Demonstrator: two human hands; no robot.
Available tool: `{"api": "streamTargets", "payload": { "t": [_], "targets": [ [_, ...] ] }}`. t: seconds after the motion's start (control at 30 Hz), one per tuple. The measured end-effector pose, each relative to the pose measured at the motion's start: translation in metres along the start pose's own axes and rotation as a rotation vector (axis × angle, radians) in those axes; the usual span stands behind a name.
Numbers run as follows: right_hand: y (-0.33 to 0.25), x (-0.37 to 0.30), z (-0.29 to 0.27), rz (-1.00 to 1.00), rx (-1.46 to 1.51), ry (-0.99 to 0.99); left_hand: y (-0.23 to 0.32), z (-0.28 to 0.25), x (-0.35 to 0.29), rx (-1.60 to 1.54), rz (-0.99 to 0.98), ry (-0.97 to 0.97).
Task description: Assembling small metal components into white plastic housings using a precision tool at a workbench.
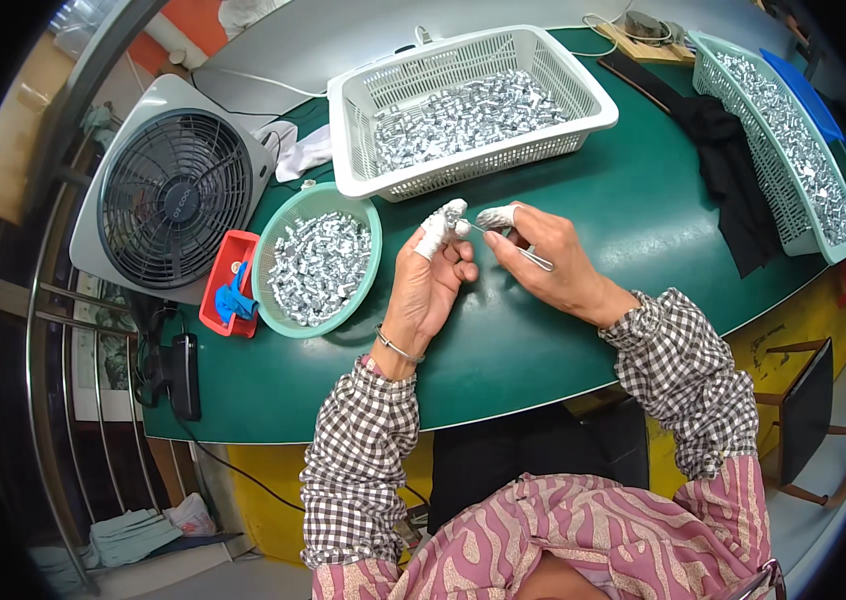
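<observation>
My left hand (pixel 426 285) is raised over the green table, white coverings on its thumb and forefinger. Those two fingertips pinch a small silvery metal part (pixel 462 226), mostly hidden by them. From the right, my right hand (pixel 553 262) grips slim metal tweezers (pixel 535 259), whose thin tip points at the part; whether it touches cannot be made out. A white covering also wraps a finger of this hand. Left of my hands stands a round pale green basket (pixel 375 262) of similar small metal parts. A large white basket (pixel 473 163) beyond them holds many more.
A pale green rectangular basket (pixel 793 225) of metal parts stands at the far right, beside black cloth (pixel 728 165). At left are a grey fan (pixel 178 185), a red tray (pixel 211 310) with a blue item, and a black adapter (pixel 185 375). A chair (pixel 805 415) stands right.
</observation>
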State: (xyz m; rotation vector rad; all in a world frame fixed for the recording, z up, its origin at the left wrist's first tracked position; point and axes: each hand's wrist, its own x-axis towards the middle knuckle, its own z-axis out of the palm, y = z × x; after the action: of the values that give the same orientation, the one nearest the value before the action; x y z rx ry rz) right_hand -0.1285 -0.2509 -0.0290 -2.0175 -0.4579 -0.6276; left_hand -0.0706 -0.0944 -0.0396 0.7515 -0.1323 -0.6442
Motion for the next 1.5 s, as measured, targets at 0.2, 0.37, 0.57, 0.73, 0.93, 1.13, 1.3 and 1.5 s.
{"api": "streamTargets", "payload": {
  "t": [0.2,0.37,0.57,0.73,0.93,1.13,1.3,1.5],
  "targets": [
    [-0.003,-0.002,0.004,-0.114,-0.135,-0.071,0.0,-0.008,0.0,0.008,-0.036,0.002],
    [-0.001,-0.003,0.005,-0.129,-0.229,-0.123,0.002,-0.003,-0.003,0.099,-0.127,-0.016],
    [-0.005,-0.009,0.011,-0.168,-0.655,-0.275,0.0,0.001,-0.004,0.359,-0.069,0.078],
    [0.0,-0.009,0.019,-0.15,-0.657,-0.243,-0.004,0.005,-0.004,0.425,-0.058,0.101],
    [0.007,-0.004,0.023,-0.106,-0.346,-0.127,-0.013,0.009,-0.006,0.196,-0.013,0.078],
    [0.0,0.0,0.024,-0.097,-0.32,-0.166,-0.013,0.016,-0.007,0.083,0.034,0.129],
    [-0.012,-0.006,0.021,-0.069,-0.448,-0.274,-0.014,0.005,-0.003,0.041,0.034,0.129],
    [-0.017,-0.01,0.024,-0.071,-0.643,-0.308,-0.016,0.008,-0.001,0.096,0.022,0.203]
  ]
}}
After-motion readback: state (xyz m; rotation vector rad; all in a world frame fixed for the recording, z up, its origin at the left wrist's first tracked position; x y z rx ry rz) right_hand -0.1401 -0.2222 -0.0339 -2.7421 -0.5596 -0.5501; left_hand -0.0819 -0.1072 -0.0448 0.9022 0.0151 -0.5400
